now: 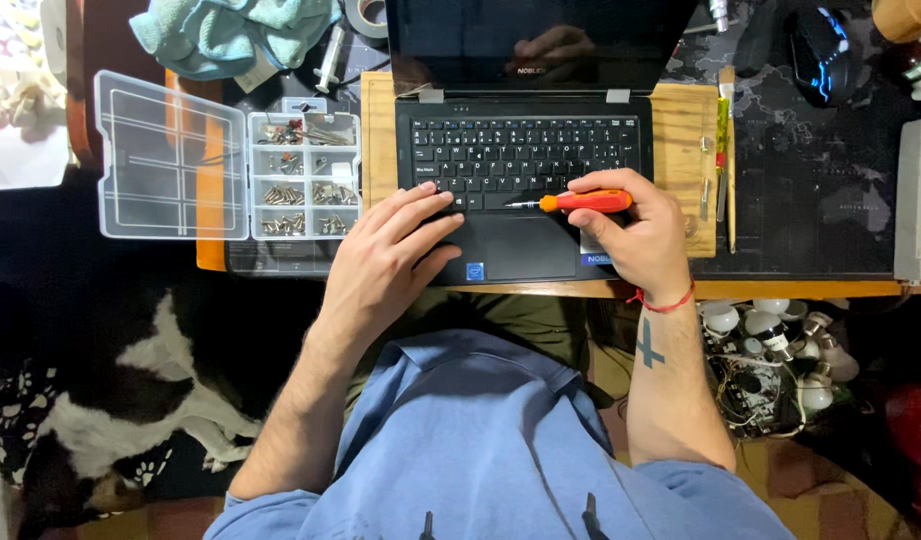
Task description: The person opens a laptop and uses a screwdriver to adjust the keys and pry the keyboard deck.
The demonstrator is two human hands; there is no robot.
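On the wooden board [680, 130], the laptop [525, 150] screen is cut off at 12 o'clock; right hand [635, 230] clamps an orange screwdriver [580, 202], left hand [390, 255] rests flat, fingers spread.

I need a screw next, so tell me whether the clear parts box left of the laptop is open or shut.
Open. The parts box has its clear lid swung flat to the left, leaving the compartments of screws uncovered.

One head-worn camera looks steeply down, close above the laptop [520, 160].
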